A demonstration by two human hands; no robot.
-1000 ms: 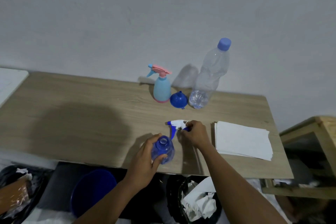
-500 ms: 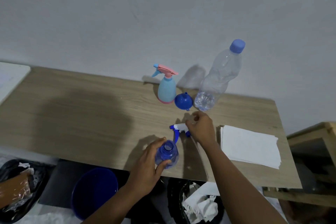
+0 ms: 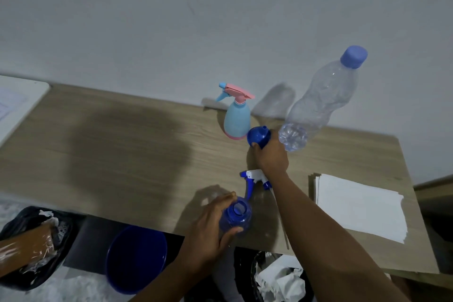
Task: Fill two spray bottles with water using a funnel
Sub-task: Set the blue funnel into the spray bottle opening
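Clamping my right grip [image 3: 272,157] on the blue funnel [image 3: 259,135] by the water bottle [image 3: 318,103], I judge its bowl light and stiff; my left grip [image 3: 210,225] clasps the open blue spray bottle [image 3: 236,217] at the desk [image 3: 122,154] edge.

One wide-angle camera, worn on the head, looks forward and down across the table [image 3: 122,154] toward the wall [image 3: 171,19]. The left hand [image 3: 210,225] lies close below it, the right hand [image 3: 272,157] farther in; the table's edges look perhaps slightly bowed.
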